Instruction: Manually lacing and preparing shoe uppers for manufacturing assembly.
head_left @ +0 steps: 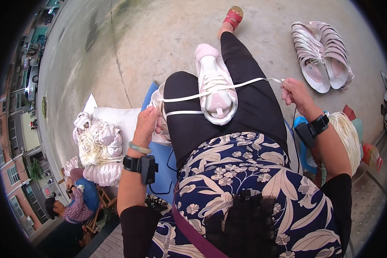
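Observation:
A pink and white sneaker [219, 103] lies across my thighs, its toe pointing away from me. White shoelace [249, 83] runs through its eyelets and stretches out to both sides. My right hand [297, 95] pinches one lace end, out to the right above my knee. Over on the left, my left hand [148, 124] is closed on the lace near its other end, beside my left leg. One more length of lace leaves the shoe's collar toward the left and passes over my thigh. Part of another pale shoe [161, 135] shows behind my left hand.
Nested pink and white shoe uppers [322, 56] lie on the concrete at the far right. A bundle of white laces [346, 133] hangs beside my right forearm. Left of me sit a heap of laces and uppers [101, 144] and a seated person [75, 202]. Perforated metal [365, 206] stands lower right.

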Tool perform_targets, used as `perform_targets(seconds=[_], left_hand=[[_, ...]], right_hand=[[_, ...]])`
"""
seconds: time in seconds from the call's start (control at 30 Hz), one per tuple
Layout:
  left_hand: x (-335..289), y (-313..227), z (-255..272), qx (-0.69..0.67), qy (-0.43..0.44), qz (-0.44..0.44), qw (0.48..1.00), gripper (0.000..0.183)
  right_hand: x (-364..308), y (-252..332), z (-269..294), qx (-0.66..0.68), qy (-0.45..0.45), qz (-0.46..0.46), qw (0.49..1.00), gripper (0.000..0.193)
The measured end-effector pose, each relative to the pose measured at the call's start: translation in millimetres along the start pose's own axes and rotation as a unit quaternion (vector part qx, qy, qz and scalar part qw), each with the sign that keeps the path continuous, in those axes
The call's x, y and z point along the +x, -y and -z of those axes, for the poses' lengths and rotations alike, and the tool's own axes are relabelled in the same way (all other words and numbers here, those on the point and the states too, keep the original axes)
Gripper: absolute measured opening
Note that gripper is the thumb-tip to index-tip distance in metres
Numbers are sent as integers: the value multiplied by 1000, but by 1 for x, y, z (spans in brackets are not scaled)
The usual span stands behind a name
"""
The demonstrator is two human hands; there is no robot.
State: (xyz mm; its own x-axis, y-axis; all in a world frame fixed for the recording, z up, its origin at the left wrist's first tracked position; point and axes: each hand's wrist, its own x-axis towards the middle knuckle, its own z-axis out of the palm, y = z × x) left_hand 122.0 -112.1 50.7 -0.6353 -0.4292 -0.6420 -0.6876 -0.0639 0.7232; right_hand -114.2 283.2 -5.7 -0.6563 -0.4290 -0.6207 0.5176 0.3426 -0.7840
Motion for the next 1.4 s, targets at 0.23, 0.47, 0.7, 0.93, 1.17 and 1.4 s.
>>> perform_targets(seconds=[0.23, 0.47, 0.7, 0.93, 1.17, 1.4], left_hand=[[16, -25, -89, -45, 199, 61, 977, 16], [37, -34, -96, -1, 139, -7, 990, 26], [22, -24, -102, -62, 93, -66, 992, 15], [15, -24, -103, -4, 42, -102, 994, 17], [27, -2, -98, 73, -37, -270, 959, 18], [12, -12, -103, -112, -5, -140, 984, 12]], right_hand=[[17, 22, -92, 69, 144, -43, 986, 14], [27, 11, -119, 140, 77, 31, 987, 8], [32, 2, -120, 105, 97, 80, 987, 7], [35, -6, -126, -18, 34, 203, 978, 7], [35, -7, -129, -157, -24, 292, 943, 10], [26, 3, -138, -342, -77, 417, 839, 9]])
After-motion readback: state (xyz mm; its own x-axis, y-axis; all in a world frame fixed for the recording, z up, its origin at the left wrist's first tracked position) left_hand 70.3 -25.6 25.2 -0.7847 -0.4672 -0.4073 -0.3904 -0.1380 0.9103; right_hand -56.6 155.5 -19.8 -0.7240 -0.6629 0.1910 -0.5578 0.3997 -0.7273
